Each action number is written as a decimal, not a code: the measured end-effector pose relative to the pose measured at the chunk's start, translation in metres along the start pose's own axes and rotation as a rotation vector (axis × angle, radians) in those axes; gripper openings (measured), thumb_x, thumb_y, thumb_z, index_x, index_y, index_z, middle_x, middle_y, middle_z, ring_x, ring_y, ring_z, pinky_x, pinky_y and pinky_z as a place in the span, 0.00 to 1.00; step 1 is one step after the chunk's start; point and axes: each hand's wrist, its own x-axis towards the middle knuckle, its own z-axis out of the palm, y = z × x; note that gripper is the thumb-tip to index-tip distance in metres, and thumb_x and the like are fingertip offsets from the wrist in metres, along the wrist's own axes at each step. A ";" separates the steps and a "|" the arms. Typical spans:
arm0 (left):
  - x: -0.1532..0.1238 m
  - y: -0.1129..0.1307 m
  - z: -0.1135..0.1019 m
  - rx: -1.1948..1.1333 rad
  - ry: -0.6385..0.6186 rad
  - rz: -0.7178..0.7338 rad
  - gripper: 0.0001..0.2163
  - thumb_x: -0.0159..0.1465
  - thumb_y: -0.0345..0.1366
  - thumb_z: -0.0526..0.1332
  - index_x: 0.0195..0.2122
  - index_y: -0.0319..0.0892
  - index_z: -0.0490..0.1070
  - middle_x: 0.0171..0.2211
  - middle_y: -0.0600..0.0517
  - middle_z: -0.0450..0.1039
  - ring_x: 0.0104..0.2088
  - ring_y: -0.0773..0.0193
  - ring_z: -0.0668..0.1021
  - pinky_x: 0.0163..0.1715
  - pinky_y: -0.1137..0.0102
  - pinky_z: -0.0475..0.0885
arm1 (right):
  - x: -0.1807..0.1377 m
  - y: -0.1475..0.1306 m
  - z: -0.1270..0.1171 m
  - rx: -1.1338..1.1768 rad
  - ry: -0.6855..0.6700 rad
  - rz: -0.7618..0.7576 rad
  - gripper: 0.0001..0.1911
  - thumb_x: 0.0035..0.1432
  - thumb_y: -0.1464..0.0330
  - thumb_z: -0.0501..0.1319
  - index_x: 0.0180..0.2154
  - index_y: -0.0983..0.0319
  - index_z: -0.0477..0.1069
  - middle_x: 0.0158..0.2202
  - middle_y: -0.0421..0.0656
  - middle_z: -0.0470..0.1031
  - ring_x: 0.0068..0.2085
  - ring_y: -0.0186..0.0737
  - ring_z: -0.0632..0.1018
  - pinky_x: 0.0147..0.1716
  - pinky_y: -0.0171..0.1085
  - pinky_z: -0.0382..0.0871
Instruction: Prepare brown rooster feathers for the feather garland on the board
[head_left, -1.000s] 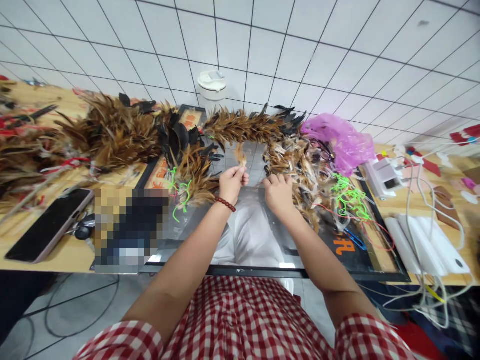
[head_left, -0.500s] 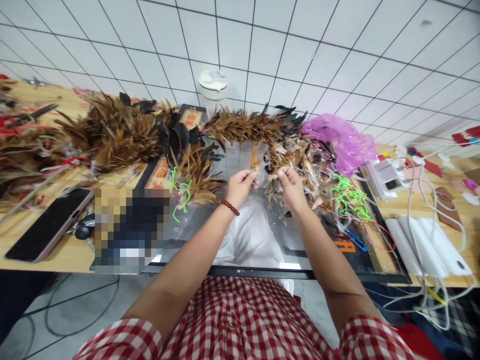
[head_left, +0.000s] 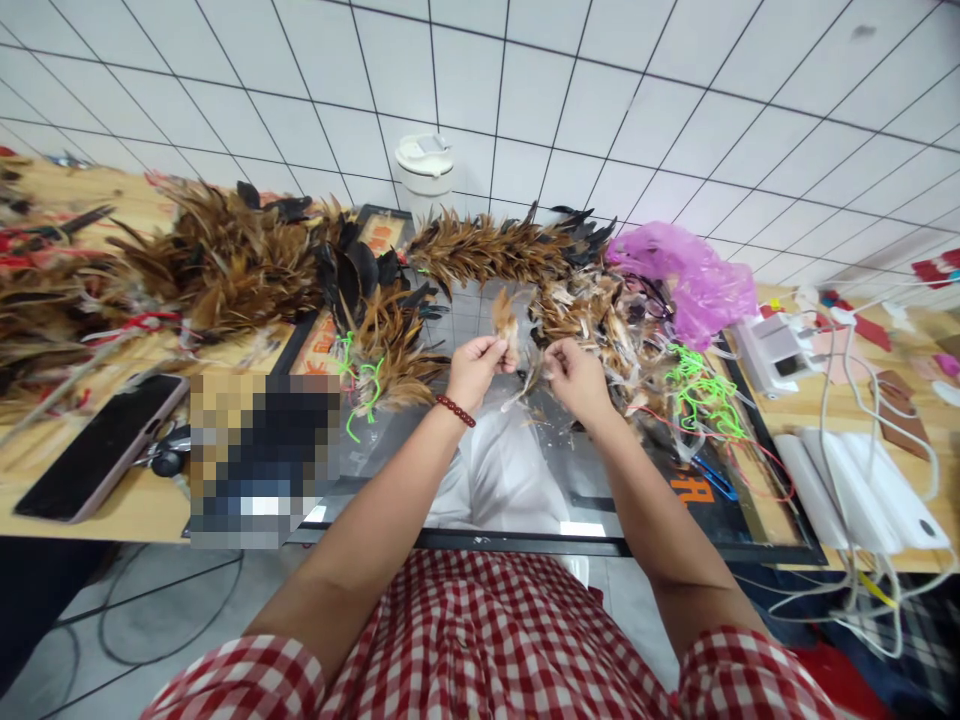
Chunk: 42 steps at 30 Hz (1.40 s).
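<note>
My left hand [head_left: 477, 370] pinches an orange-brown feather [head_left: 505, 314], which stands upright above the fingertips. My right hand [head_left: 576, 375] is closed at the fingertips on a thin greyish feather [head_left: 532, 372] that points toward the left hand. A small gap separates the two hands over the dark glossy panel [head_left: 375, 450]. Just behind my right hand lies a loose heap of brown and white feathers [head_left: 581, 310]. Left of my left hand sits a bundle of brown and black feathers [head_left: 390, 345] with green ties [head_left: 367, 385].
A long feather bundle [head_left: 495, 250] spans the back, near a white lidded cup [head_left: 424, 170]. Rightward are a purple plastic bag [head_left: 690, 280], green strings [head_left: 705, 395], a blue cutter [head_left: 714, 478] and white power strips with cables [head_left: 862, 490]. A phone [head_left: 101, 445] and larger feather bundles [head_left: 225, 260] lie leftward.
My right hand has moved slightly left, away from the feather heap, and a thin feather now shows at its fingertips. My left hand keeps its brown feather, shifted slightly left.
</note>
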 end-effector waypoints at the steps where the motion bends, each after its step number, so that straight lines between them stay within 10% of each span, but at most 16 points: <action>1: 0.002 0.000 -0.002 0.004 0.009 0.023 0.11 0.53 0.39 0.68 0.23 0.36 0.70 0.19 0.54 0.71 0.20 0.72 0.73 0.25 0.74 0.71 | -0.001 -0.001 -0.003 -0.140 0.017 -0.054 0.09 0.56 0.68 0.55 0.40 0.61 0.68 0.35 0.45 0.73 0.33 0.41 0.72 0.34 0.38 0.65; 11: -0.005 -0.002 0.001 0.220 -0.168 0.085 0.11 0.56 0.38 0.64 0.20 0.36 0.70 0.16 0.54 0.69 0.17 0.73 0.70 0.20 0.76 0.66 | -0.010 -0.007 -0.005 -0.543 0.112 -0.708 0.17 0.63 0.72 0.53 0.50 0.54 0.72 0.41 0.46 0.74 0.38 0.40 0.71 0.38 0.40 0.62; 16: -0.006 -0.001 0.002 0.061 -0.080 -0.036 0.09 0.54 0.38 0.66 0.27 0.35 0.73 0.21 0.51 0.74 0.20 0.70 0.75 0.21 0.75 0.69 | -0.006 -0.009 -0.003 0.015 0.215 -0.332 0.12 0.62 0.66 0.54 0.39 0.59 0.76 0.37 0.47 0.75 0.38 0.39 0.74 0.40 0.41 0.67; 21: -0.007 0.001 0.005 0.032 -0.076 -0.149 0.10 0.54 0.37 0.68 0.29 0.34 0.74 0.26 0.48 0.77 0.25 0.68 0.78 0.26 0.74 0.73 | 0.002 -0.013 0.003 0.733 -0.077 0.193 0.17 0.54 0.53 0.61 0.31 0.61 0.75 0.27 0.42 0.74 0.25 0.34 0.71 0.27 0.37 0.67; 29: -0.011 0.004 0.007 0.042 -0.175 -0.301 0.06 0.57 0.32 0.66 0.28 0.33 0.74 0.23 0.49 0.76 0.21 0.71 0.76 0.24 0.75 0.73 | 0.001 -0.007 0.003 0.322 -0.119 -0.085 0.21 0.57 0.56 0.60 0.19 0.61 0.70 0.20 0.38 0.63 0.26 0.33 0.65 0.30 0.36 0.59; 36: -0.008 0.008 -0.006 0.145 -0.466 -0.413 0.11 0.53 0.38 0.69 0.26 0.33 0.74 0.18 0.52 0.70 0.16 0.75 0.69 0.15 0.78 0.63 | -0.001 -0.014 0.000 0.705 -0.342 0.147 0.21 0.54 0.51 0.60 0.23 0.61 0.68 0.19 0.36 0.64 0.21 0.29 0.60 0.23 0.33 0.54; 42: -0.010 0.010 -0.002 0.185 -0.438 -0.295 0.13 0.52 0.40 0.69 0.25 0.34 0.73 0.18 0.53 0.70 0.17 0.74 0.71 0.18 0.77 0.65 | 0.001 -0.007 0.004 0.600 -0.058 0.065 0.15 0.55 0.56 0.62 0.27 0.61 0.70 0.23 0.37 0.69 0.24 0.32 0.67 0.27 0.34 0.62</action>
